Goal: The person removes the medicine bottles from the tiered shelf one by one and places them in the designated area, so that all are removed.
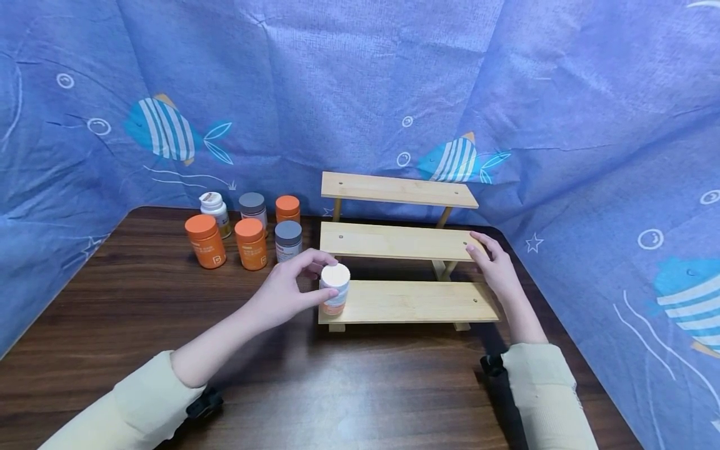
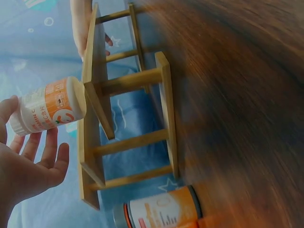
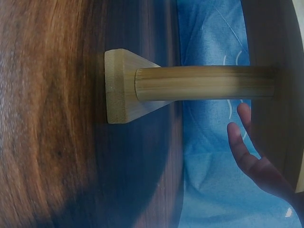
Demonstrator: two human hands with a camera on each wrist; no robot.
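Observation:
My left hand (image 1: 298, 281) holds a white pill bottle (image 1: 335, 294) with a white cap and orange-and-white label, its thumb and fingers on either side. The bottle stands upright at the left end of the lowest board of a three-step wooden display rack (image 1: 407, 300). In the left wrist view, the bottle's base (image 2: 78, 97) meets the board's edge. My right hand (image 1: 495, 265) grips the right end of the middle board, with fingertips reaching below it. In the right wrist view, the lowest board partly hides that hand (image 3: 261, 166).
Left of the rack stand several bottles: orange ones (image 1: 205, 242) with orange caps, grey-capped ones (image 1: 289, 240) and a white one (image 1: 215, 209). The dark wooden table (image 1: 360, 387) ends at a blue fish-print cloth (image 1: 337, 94) behind and to the right.

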